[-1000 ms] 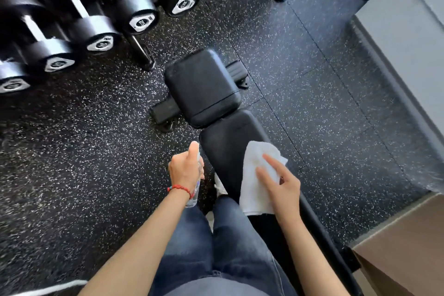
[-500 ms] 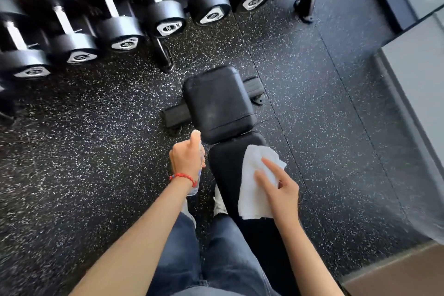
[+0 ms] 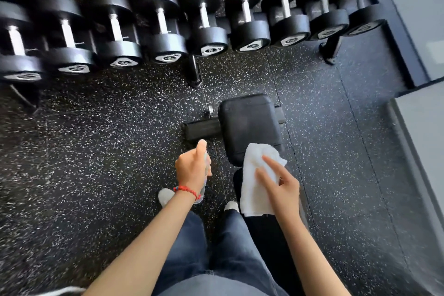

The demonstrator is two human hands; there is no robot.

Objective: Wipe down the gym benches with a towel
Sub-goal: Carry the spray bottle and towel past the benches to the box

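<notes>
A black padded gym bench [image 3: 249, 125] runs from my lap towards the dumbbell rack, its square seat pad at the far end. A white towel [image 3: 252, 190] lies over the gap between the seat pad and the long back pad. My right hand [image 3: 280, 185] presses on the towel with the fingers spread and curled into the cloth. My left hand [image 3: 192, 168], with a red bead bracelet on the wrist, is closed around a small clear spray bottle [image 3: 201, 193], thumb up, held left of the bench above the floor.
A rack of black dumbbells [image 3: 204, 19] spans the top of the view, its feet [image 3: 194, 74] on the speckled rubber floor [image 3: 96, 151]. A grey raised platform [image 3: 422, 142] borders the right side. My jeans and grey shoes [image 3: 165, 196] stand beside the bench.
The view has tilted up, showing more of the rack. My right hand has slid the towel forward from the back pad onto the near edge of the seat pad. The left hand still holds the bottle.
</notes>
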